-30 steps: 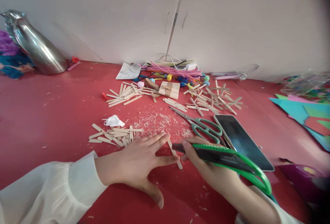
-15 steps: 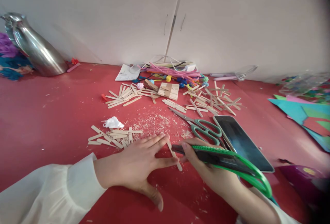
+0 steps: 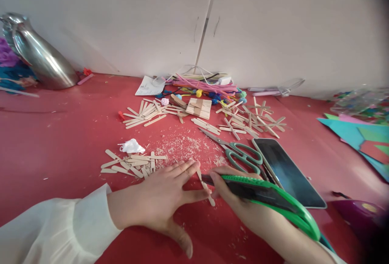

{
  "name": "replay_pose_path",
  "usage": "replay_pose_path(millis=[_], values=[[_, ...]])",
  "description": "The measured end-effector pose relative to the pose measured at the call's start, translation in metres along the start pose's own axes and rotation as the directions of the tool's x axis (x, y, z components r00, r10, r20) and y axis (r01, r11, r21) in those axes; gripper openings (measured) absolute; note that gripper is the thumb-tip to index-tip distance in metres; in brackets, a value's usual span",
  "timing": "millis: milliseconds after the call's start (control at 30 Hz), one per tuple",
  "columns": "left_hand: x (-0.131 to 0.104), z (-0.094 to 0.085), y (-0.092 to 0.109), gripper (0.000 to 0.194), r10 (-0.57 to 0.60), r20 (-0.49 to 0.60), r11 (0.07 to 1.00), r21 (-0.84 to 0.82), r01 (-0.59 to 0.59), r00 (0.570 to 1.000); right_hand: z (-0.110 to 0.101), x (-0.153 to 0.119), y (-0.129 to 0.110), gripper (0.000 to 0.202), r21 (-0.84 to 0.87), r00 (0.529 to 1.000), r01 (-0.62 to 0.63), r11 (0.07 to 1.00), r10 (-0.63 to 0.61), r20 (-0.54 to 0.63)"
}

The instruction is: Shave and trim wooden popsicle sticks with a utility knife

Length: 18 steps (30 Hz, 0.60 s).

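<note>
With fingers spread, my left hand [image 3: 161,197] lies on the red table and presses a wooden stick [image 3: 210,200] down with its fingertips. My right hand [image 3: 240,199] is closed round a green and black cutter [image 3: 264,193], whose dark tip touches the middle of that stick between two fingers of my left hand. Wood shavings [image 3: 185,146] are scattered just beyond my hands. A pile of notched sticks [image 3: 133,162] lies above my left wrist, and grey-green scissors [image 3: 243,154] lie beyond my right hand.
A phone [image 3: 285,170] lies to the right of the scissors. More sticks [image 3: 146,114], crossed sticks [image 3: 252,118] and pink pipe cleaners [image 3: 206,84] are near the wall. A steel jug [image 3: 45,57] stands at the left, coloured paper [image 3: 358,138] at the right.
The cutter's tip has shifted slightly down and left on the stick, and my right hand has moved a little with it. The view has shifted slightly.
</note>
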<state>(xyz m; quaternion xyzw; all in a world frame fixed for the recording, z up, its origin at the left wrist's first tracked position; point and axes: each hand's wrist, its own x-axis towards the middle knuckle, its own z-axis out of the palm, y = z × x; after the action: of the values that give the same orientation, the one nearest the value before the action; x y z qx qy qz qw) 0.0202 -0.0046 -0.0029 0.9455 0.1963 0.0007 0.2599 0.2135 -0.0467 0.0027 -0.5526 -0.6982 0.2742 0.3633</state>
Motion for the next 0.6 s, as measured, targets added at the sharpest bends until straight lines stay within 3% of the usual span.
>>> replay_pose_path(millis=[300, 600], values=[[0.000, 0.000, 0.002, 0.094, -0.007, -0.005, 1.000, 0.021, 0.008, 1.000, -0.003, 0.004, 0.000, 0.032, 0.017, 0.996, 0.047, 0.999, -0.049, 0.069], [0.001, 0.003, -0.003, 0.094, 0.012, -0.001, 1.000, 0.020, -0.012, 1.000, -0.007, -0.009, 0.020, 0.015, -0.109, 1.000, -0.006, 0.994, 0.003, -0.028]])
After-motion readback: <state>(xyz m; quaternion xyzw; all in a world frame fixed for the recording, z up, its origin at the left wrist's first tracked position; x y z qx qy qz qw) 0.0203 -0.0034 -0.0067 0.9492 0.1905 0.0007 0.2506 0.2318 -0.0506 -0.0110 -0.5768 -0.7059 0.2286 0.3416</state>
